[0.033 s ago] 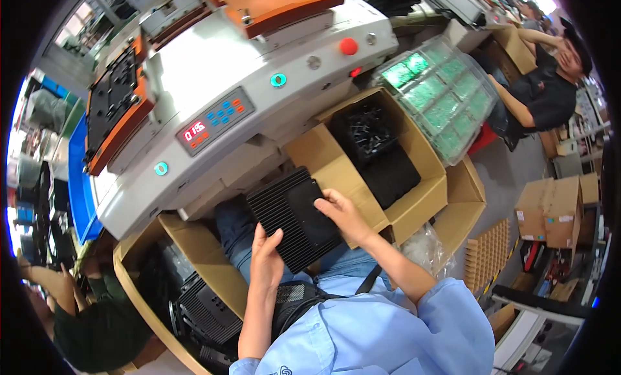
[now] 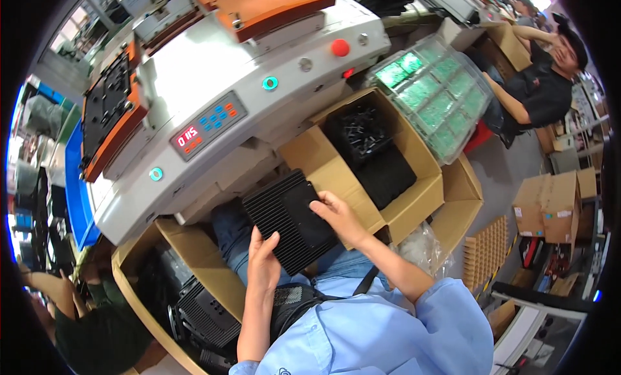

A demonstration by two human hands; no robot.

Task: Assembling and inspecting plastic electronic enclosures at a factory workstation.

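A flat black ribbed metal casing (image 2: 282,207), like a heat-sink cover with a smooth middle panel, lies tilted above my lap between both hands. My left hand (image 2: 261,262) holds its near left edge, thumb on top and the other fingers mostly hidden at the side. On the right edge my right hand (image 2: 339,218) grips it, thumb resting on the smooth panel and fingers curled over the side. More black ribbed casings (image 2: 206,310) lie in a cardboard box (image 2: 132,281) at my left.
Ahead stands a white machine (image 2: 213,64) with an orange fixture (image 2: 265,10) and a control panel (image 2: 208,126). To the right, an open carton (image 2: 417,203) holds small black parts (image 2: 362,132), beside a clear tray of green boards (image 2: 433,94). Co-workers (image 2: 543,84) (image 2: 97,323) sit at both sides.
The scene has shifted slightly leftward in view. Both hands keep the same grip on the casing.
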